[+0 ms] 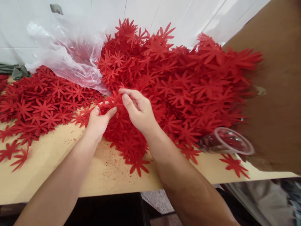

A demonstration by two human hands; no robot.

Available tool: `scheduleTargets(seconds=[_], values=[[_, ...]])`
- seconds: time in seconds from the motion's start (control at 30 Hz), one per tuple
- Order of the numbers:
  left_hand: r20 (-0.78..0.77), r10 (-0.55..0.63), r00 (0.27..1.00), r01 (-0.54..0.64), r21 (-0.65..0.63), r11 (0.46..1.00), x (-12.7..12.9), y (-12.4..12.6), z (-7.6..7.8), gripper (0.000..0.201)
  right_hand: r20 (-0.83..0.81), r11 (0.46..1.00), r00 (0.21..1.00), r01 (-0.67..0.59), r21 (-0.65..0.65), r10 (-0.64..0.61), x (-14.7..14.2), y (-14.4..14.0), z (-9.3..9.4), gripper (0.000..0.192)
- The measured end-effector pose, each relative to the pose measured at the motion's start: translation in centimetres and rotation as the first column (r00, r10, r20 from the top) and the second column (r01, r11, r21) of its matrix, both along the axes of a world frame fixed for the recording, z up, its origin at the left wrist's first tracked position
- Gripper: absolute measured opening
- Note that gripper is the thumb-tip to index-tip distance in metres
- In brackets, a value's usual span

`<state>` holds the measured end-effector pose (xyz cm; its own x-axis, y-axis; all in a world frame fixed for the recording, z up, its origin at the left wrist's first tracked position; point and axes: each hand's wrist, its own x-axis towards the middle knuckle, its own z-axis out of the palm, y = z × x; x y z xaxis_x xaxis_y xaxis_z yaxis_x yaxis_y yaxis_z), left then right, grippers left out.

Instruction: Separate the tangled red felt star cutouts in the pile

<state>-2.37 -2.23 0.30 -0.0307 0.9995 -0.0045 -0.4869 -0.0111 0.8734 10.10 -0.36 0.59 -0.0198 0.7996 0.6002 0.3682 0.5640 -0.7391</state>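
Note:
My left hand [98, 121] is closed on a red flower-shaped cutout [114, 99], its thumb lying over the petals. Just to its right, my right hand [139, 110] has its fingers curled with thumb and forefinger drawn together. Whatever lies between those fingertips, if anything, is too small or blurred to name. Behind and beneath both hands spreads a large heap of red flower cutouts [169, 91], with thin, many-pointed petals. A second pile of them [51, 103] lies to the left.
A clear plastic bag [70, 59] leans against the white wall [150, 12] at the back. On the right, a clear plastic cup [218, 141] lies tipped beside a brown cardboard sheet [272, 103]. Red specks and stray cutouts dot the pale tabletop [91, 175].

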Motion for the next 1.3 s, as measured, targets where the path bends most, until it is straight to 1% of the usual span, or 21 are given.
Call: scheduleTargets(seconds=[0.07,0.13,0.2,0.3,0.37,0.5,0.57,0.63,0.67,0.73,0.8,0.87,0.93,1.0,1.1,1.17,1.23,1.3], values=[[0.023,0.029,0.999,-0.029,0.008,1.0,-0.1,0.2,-0.1,0.029,-0.036,0.985,0.99,-0.137,-0.108,0.134,-0.7,-0.9,0.6,0.038],[0.039,0.066,0.997,-0.066,-0.008,0.998,-0.2,0.4,-0.1,0.029,-0.107,0.958,0.972,-0.228,-0.177,0.211,-1.2,-1.2,0.8,0.037],[0.001,0.067,0.998,-0.067,-0.011,0.998,-0.2,0.4,0.1,0.026,-0.197,0.928,0.944,-0.304,-0.216,0.263,-1.5,-1.2,0.6,0.037],[-0.103,0.023,0.994,-0.021,0.024,1.0,-0.3,0.2,0.4,0.025,-0.322,0.874,0.885,-0.421,-0.245,0.336,-1.8,-0.8,0.2,0.033],[-0.157,0.008,0.988,-0.003,0.032,0.999,-0.4,0.1,0.6,0.026,-0.369,0.86,0.863,-0.448,-0.243,0.345,-1.9,-0.7,0.1,0.034],[-0.225,-0.019,0.974,0.029,0.044,0.999,-0.5,-0.1,0.6,0.023,-0.373,0.889,0.884,-0.387,-0.246,0.282,-1.8,-0.7,0.4,0.033],[-0.232,-0.059,0.971,0.072,0.049,0.996,-0.5,-0.3,0.7,0.023,-0.385,0.909,0.898,-0.326,-0.258,0.213,-1.3,-0.5,0.5,0.033],[-0.236,-0.084,0.968,0.098,0.048,0.994,-0.5,-0.4,0.8,0.023,-0.424,0.935,0.898,-0.241,-0.261,0.113,-0.8,-0.2,0.6,0.035],[-0.24,-0.08,0.967,0.094,0.048,0.994,-0.6,-0.4,0.9,0.022,-0.441,0.945,0.895,-0.197,-0.26,0.066,-0.6,0.0,0.6,0.036],[-0.248,-0.033,0.968,0.05,0.061,0.997,-0.6,-0.5,1.0,0.021,-0.429,0.956,0.903,-0.134,-0.262,0.009,-0.3,0.2,0.5,0.038],[-0.248,0.026,0.968,-0.005,0.087,0.996,-0.6,-0.4,1.1,0.02,-0.351,0.967,0.936,-0.064,-0.245,-0.027,-0.3,0.2,0.5,0.04],[-0.228,0.06,0.972,-0.036,0.108,0.994,-0.6,-0.4,1.1,0.019,-0.228,0.981,0.971,0.019,-0.195,-0.065,-0.5,-0.1,0.6,0.042],[-0.194,0.062,0.979,-0.041,0.113,0.993,-0.6,-0.4,1.1,0.02,-0.107,0.987,0.989,0.087,-0.133,-0.102,-0.8,-0.5,0.7,0.043],[-0.164,0.043,0.986,-0.026,0.103,0.994,-0.5,-0.5,1.2,0.022,-0.015,0.988,0.992,0.126,-0.091,-0.128,-0.9,-0.6,0.8,0.043],[-0.127,-0.012,0.992,0.023,0.086,0.996,-0.4,-0.6,1.4,0.023,0.039,0.985,0.988,0.152,-0.076,-0.15,-0.9,-0.6,0.6,0.044],[-0.104,-0.039,0.994,0.048,0.085,0.995,-0.4,-0.5,1.4,0.021,0.035,0.988,0.991,0.134,-0.08,-0.131,-1.1,-0.5,0.3,0.043],[-0.1,-0.005,0.995,0.013,0.08,0.997,-0.3,-0.4,1.3,0.017,-0.005,0.995,0.999,0.052,-0.087,-0.053,-1.4,-0.4,-0.1,0.038],[-0.119,0.066,0.991,-0.059,0.063,0.996,-0.3,-0.2,1.2,0.015,-0.098,0.992,0.994,-0.062,-0.106,0.052,-1.8,-0.3,-0.4,0.027]])
